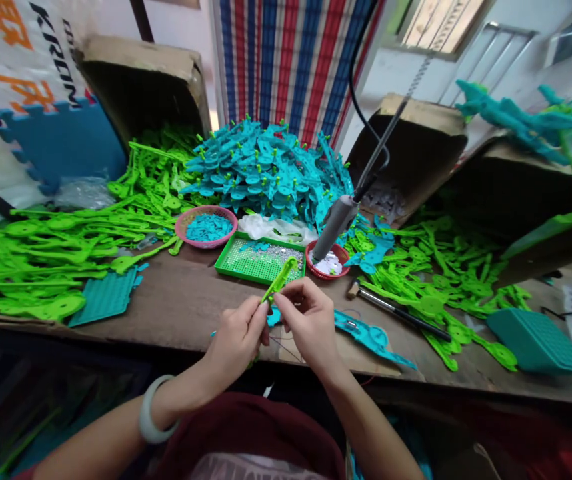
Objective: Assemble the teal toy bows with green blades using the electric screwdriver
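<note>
Both hands meet over the table's front edge, in front of the green tray (261, 259). My left hand (239, 337) is closed around a bright green plastic piece (282, 277), which points up and away from me. The thumb and forefinger of my right hand (311, 327) pinch at the same piece near its lower part; whatever small part lies between those fingertips is too small to make out. Under and beside my right hand lies a blue plastic piece (373, 339) with a metal part on it. Small silvery parts lie in the green tray.
Green pieces (31, 257) are heaped at left, more (431, 267) at right, blue ones (276, 170) behind. A pink basket (180, 230), a red basket (311, 263), a hanging grey electric driver (335, 227) and a hammer (401, 311) surround the tray. Cardboard boxes (141, 53) stand behind.
</note>
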Demonstrator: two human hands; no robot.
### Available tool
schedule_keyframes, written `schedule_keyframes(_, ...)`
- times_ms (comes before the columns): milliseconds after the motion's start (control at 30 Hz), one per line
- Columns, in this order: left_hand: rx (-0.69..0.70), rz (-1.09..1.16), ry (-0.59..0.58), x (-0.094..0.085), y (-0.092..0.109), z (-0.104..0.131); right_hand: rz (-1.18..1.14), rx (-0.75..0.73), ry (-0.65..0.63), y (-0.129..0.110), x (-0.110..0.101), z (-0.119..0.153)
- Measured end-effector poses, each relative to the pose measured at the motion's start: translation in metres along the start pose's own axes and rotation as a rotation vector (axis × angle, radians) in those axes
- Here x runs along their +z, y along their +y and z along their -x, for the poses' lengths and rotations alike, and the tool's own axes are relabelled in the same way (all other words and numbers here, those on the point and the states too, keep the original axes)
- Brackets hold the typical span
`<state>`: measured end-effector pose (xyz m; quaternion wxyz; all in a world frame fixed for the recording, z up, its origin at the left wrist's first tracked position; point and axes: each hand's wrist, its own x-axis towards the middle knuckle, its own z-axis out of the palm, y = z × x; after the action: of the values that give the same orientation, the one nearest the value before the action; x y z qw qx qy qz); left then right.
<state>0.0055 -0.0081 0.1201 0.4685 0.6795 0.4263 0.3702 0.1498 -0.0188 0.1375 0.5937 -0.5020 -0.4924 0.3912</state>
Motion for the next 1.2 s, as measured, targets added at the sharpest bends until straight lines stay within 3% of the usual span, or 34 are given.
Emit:
schedule_keyframes(167,0.012,-0.050,0.057,0.001,-0.010,-0.004,-0.229,0.157,-0.102,0.011,-0.003,-0.001)
schedule_keyframes(400,0.103,-0.225,0.108,0.002,-0.020,-0.003,-0.072,0.114,-0.001,0.015,0.001,-0.002)
schedule_keyframes(500,0.186,-0.345,0.144,0.004,-0.023,-0.002,0.115,-0.014,0.028,0.017,0.003,-0.002)
schedule_keyframes(633,0.188,-0.476,0.124,0.004,-0.028,0.000,0.469,-0.397,0.090,0.023,0.004,0.002)
schedule_keyframes(733,0.145,-0.533,0.121,0.004,-0.032,0.002,0.559,-0.602,0.073,0.031,0.003,0.005)
schedule_keyframes(900,0.132,-0.553,0.103,0.005,-0.034,0.003,0.439,-0.536,-0.024,0.037,-0.004,0.007)
schedule_keyframes(1133,0.174,-0.727,0.051,0.010,-0.037,0.008,0.294,-0.350,0.025,0.043,-0.010,0.012)
schedule_keyframes(1200,0.162,-0.799,0.025,0.011,-0.039,0.009,0.335,-0.383,0.007,0.047,-0.011,0.014)
